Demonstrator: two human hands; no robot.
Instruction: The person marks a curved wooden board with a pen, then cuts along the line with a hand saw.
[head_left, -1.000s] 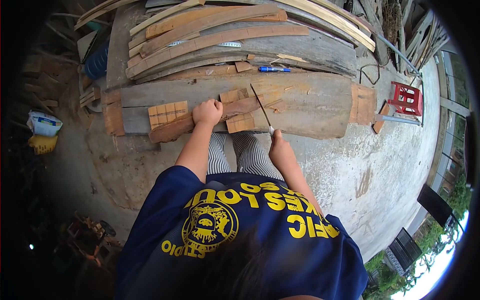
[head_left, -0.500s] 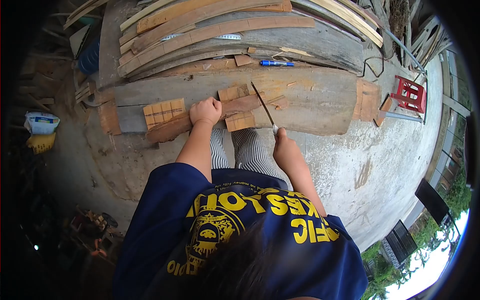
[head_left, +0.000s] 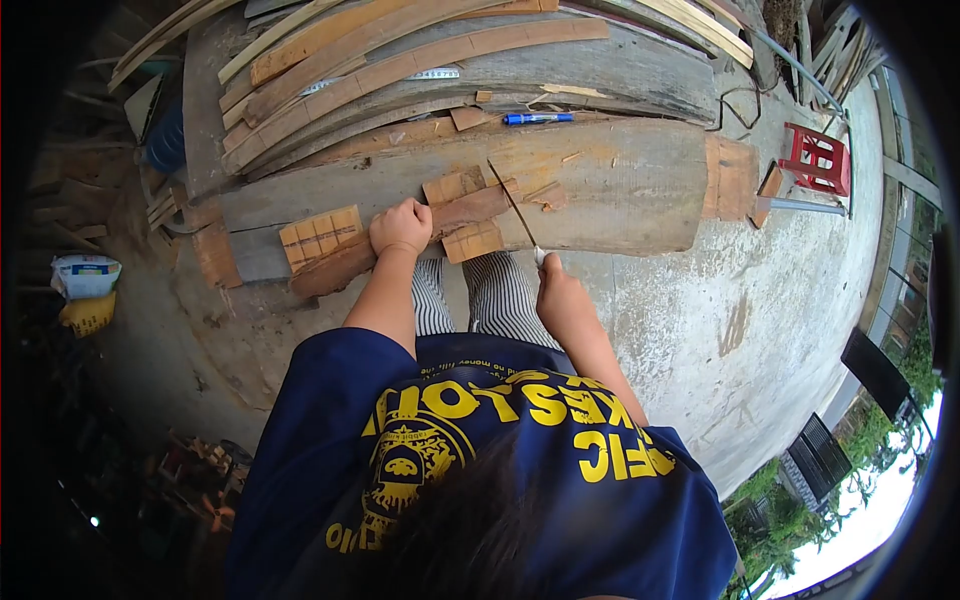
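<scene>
My left hand (head_left: 401, 226) is closed over a rough, bark-edged strip of wood (head_left: 465, 213), pressing it down. My right hand (head_left: 563, 298) grips the pale handle of a handsaw (head_left: 517, 208). Its long thin blade points away from me and crosses the strip near its right end. Beneath the strip lies a small block of wood (head_left: 472, 243), seen on both sides of it. Left of my left hand is another block with dark lines drawn across it (head_left: 322, 238). All of these rest on a wide grey plank (head_left: 630, 190) in front of my knees.
Wood shavings (head_left: 547, 196) lie right of the blade. Beyond the plank are a blue marker (head_left: 538, 118), a tape measure (head_left: 436, 74) and several long curved wooden strips (head_left: 420, 62). A red stool (head_left: 817, 160) stands at the right, and bags (head_left: 87, 290) lie at the left.
The whole view has shifted slightly, so things appear a little further left. Both hands keep their hold, and the saw blade still crosses the strip near the same place.
</scene>
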